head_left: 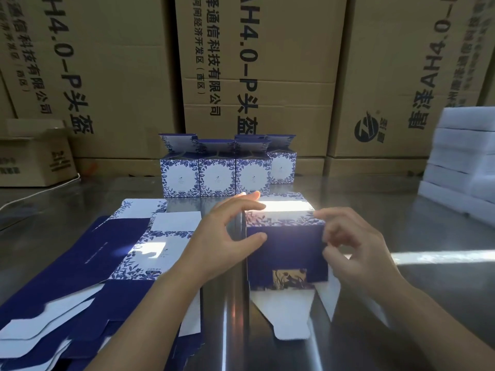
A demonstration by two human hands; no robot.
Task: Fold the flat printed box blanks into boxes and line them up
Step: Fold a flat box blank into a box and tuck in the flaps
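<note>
**A:** Where is the box [286, 250]?

**B:** It sits between both hands on the table [434, 290]. Its dark blue side faces the person, and its white flaps lie open toward the wrists.

**A:** And the left hand [227, 236]?

**B:** It grips the box's left corner. The fingers stretch across the sunlit top and the thumb presses on the blue side. The forearm comes in from the lower left.

**A:** The right hand [356, 245]?

**B:** Its fingers are curled, pinching the right edge. One fingertip touches the top corner and the thumb sits lower on the edge.

**A:** What lies around them?

**B:** Left of the left hand is a pile of flat blanks [107, 258]. Beyond the fingertips stands a row of boxes [217, 175] with lids up, a fourth just behind. Behind those stand cartons [267, 62], and white slabs [466, 162] are stacked far right of the right hand.
</note>
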